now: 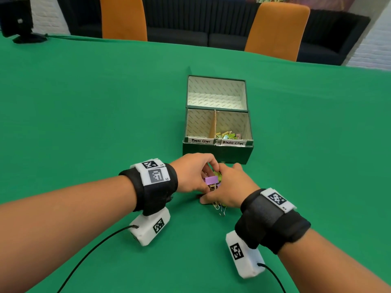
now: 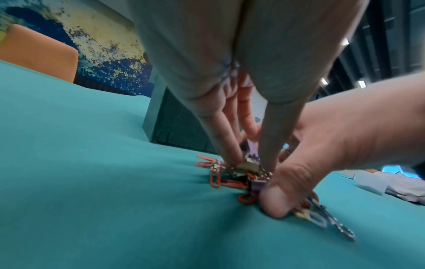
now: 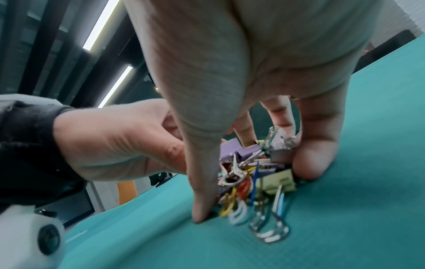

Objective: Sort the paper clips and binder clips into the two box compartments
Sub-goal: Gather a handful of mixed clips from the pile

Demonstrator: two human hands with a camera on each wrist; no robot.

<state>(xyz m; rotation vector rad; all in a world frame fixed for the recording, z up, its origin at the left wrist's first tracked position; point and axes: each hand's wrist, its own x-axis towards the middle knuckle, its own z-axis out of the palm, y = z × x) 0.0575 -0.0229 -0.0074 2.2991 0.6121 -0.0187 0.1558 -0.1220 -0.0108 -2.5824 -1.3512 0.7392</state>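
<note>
Just in front of the dark green two-compartment cardboard box [image 1: 218, 152], a mixed heap of coloured paper clips and binder clips [image 1: 213, 182] lies between both hands. The left hand [image 1: 190, 174] seems to pinch into the heap's top; the right hand [image 1: 230, 187], thumb and fingers curled, cups the heap against the green tablecloth [image 1: 105, 113].

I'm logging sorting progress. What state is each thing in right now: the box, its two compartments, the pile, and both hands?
Box: lid open, upright on the green tablecloth.
Paper Clips compartment: no clips visible inside.
Binder Clips compartment: partly filled with binder clips.
Clip pile: mixed, unsorted, on the cloth before the box.
Left hand: fingers down in the pile, grip unclear.
Right hand: fingers cupped round the pile.
</note>
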